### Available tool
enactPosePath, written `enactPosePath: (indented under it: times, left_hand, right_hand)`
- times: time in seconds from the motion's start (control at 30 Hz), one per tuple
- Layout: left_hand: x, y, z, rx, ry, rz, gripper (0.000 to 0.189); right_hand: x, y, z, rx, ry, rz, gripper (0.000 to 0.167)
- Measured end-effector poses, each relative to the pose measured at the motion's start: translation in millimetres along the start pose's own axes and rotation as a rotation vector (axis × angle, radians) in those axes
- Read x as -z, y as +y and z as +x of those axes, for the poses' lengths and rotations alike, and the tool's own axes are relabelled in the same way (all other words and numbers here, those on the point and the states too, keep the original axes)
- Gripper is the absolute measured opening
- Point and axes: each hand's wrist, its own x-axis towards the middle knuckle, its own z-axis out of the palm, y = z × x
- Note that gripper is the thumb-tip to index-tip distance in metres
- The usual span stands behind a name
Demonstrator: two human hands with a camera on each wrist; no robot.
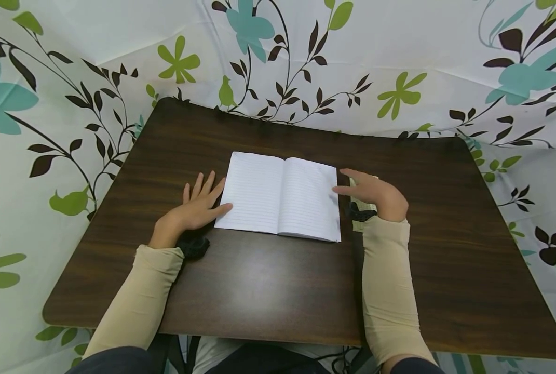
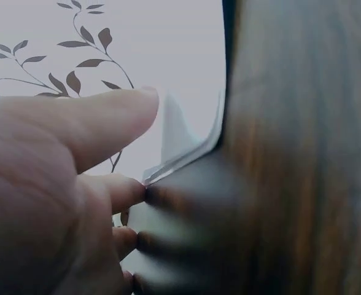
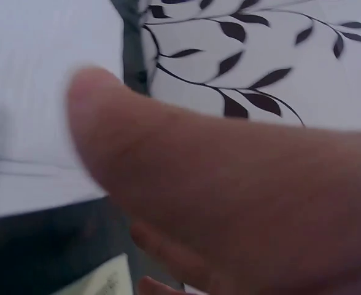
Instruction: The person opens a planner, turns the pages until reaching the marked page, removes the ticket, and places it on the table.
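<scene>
An open notebook [image 1: 254, 192] with blank ruled pages lies flat on the dark wooden table [image 1: 278, 291]. My left hand [image 1: 191, 208] rests at its left edge with fingers spread; the thumb reaches over the page, and the index fingertip is right at the edge. The left wrist view shows that thumb [image 2: 110, 120] above the notebook's corner [image 2: 196, 123]. At the right edge, my right hand [image 1: 378, 196] has its thumb and index finger extended toward the page. Beneath this hand is a pale yellow printed paper [image 1: 357, 226], partly covered by the hand and wrist.
Black wrist bands [image 1: 193, 248] sit at both wrists, below beige sleeves [image 1: 390, 275]. A white cloth with leaves and flowers [image 1: 133, 41] hangs behind and beside the table. Dark cables [image 1: 340, 358] show below the table's front edge.
</scene>
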Motion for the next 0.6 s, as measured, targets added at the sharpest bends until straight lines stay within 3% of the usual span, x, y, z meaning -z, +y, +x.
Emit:
enactPosePath:
  times: [0.23, 0.4, 0.6]
  left_hand:
    - [-1.5, 5.0, 2.3, 0.021, 0.052, -0.094, 0.089]
    - [-2.9, 7.9, 5.2, 0.040, 0.052, -0.098, 0.087]
    - [-4.8, 7.9, 9.0, 0.059, 0.078, -0.126, 0.085]
  right_hand:
    - [-9.6, -13.1, 13.2, -0.099, -0.086, -0.064, 0.106]
    - [-12.3, -11.4, 19.1, -0.114, -0.134, -0.139, 0.110]
    - [-15.3, -10.6, 22.2, -0.119, -0.149, -0.146, 0.111]
